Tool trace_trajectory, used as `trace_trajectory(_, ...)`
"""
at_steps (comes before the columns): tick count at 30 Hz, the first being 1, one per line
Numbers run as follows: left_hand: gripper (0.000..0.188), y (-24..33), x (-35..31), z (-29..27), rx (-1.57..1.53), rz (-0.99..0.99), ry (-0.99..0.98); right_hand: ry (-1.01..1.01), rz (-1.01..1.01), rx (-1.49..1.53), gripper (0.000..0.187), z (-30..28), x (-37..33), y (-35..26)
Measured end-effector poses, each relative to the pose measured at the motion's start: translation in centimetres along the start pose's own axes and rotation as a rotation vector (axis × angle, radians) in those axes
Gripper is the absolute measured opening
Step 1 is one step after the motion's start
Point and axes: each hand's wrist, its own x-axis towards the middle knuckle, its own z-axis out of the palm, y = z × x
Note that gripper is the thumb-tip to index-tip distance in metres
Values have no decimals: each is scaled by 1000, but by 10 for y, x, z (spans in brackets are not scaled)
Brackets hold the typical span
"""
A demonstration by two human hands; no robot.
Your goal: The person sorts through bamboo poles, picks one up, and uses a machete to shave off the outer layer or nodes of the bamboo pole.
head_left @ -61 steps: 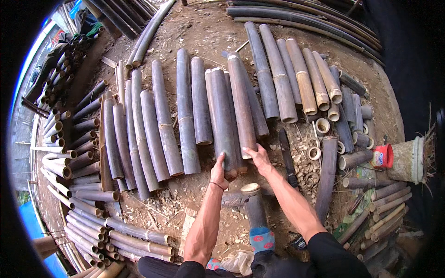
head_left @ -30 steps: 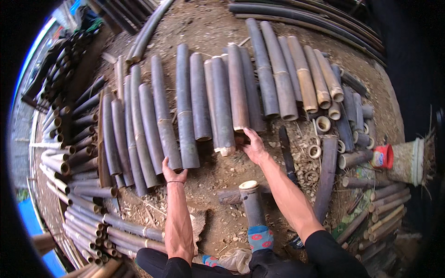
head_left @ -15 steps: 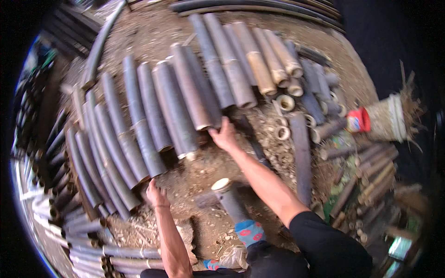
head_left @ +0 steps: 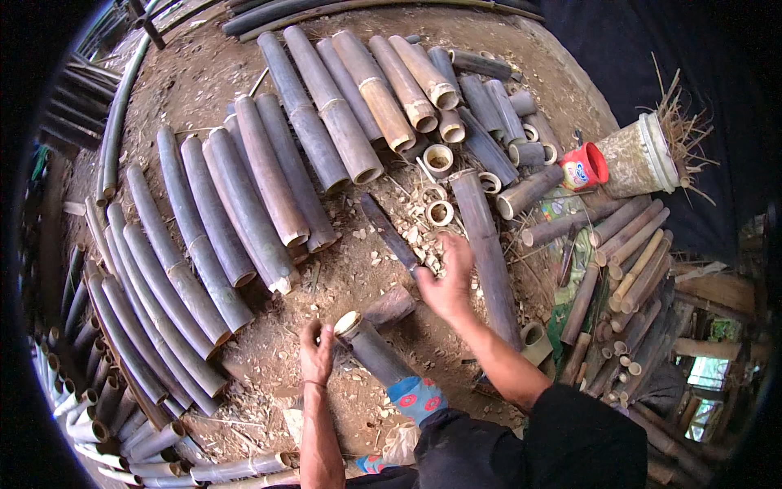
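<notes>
My right hand reaches low over the wood chips, thumb and fingers apart. Its thumb is at the handle end of a long dark-bladed knife lying on the ground; I cannot tell whether they touch. My left hand is beside the pale cut end of a short dark bamboo tube, fingers loosely bent and holding nothing. That tube slants toward me, and its near end meets my blue patterned sock. Behind the tube's far end lies a short wooden block.
Rows of cut bamboo tubes lie ahead and to the left. A longer bamboo tube lies right of the knife, near bamboo rings. Farther right are a red tub, a dirty white bucket and bamboo offcuts.
Both hands have left the ends of the bamboo tubes in the row. My right hand has come down right to the knife; my left has moved beside the short tube. The view has shifted.
</notes>
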Motion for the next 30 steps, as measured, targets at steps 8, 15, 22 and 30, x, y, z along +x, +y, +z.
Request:
trace_trajectory(8,44,4,-6,18,235,111,89,-213,488,-202,102,-96,-84,125)
trace_trajectory(15,55,-13,15,-12,-421,-158,439,85,-6,-648,76,-67,3,76)
trace_trajectory(22,91,57,75,-17,252,10,556,-513,-112,194,69,114,73,-85)
trace_trajectory(30,97,22,138,-11,-541,-188,443,-751,265,172,78,221,112,-121)
